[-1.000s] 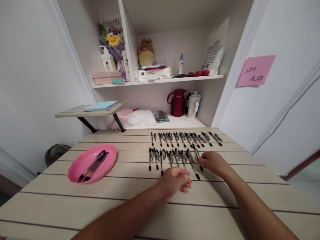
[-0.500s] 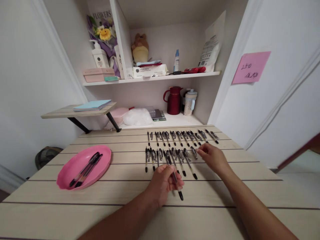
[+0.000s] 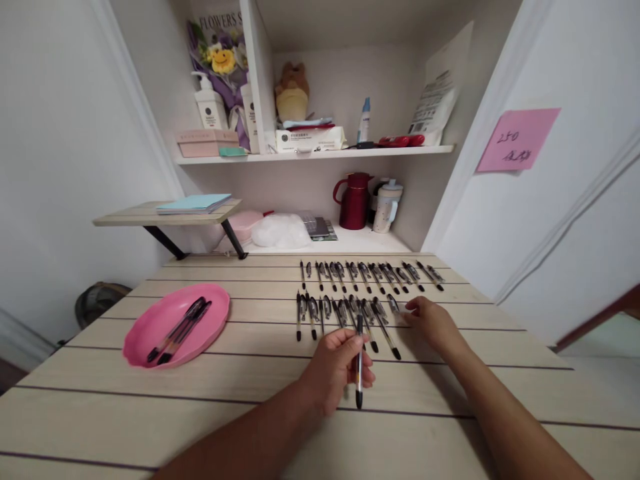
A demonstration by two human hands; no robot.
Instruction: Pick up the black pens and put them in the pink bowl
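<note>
since the pen [image 3: 359,371], short of the desk's far edge [image 3: 270,262], looked light, stiff, slick, a mid-barrel pinch by the left hand [image 3: 336,365] suited it; the right hand [image 3: 436,327] curled at a cap [image 3: 393,303], grip unclear.

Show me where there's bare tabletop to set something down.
Bare tabletop lies between the pink dish and the two rows of pens and caps, and to the right of the right forearm. Both rows are crowded, with the left hand holding a pen in front and the right hand at the near row's right end.
</note>
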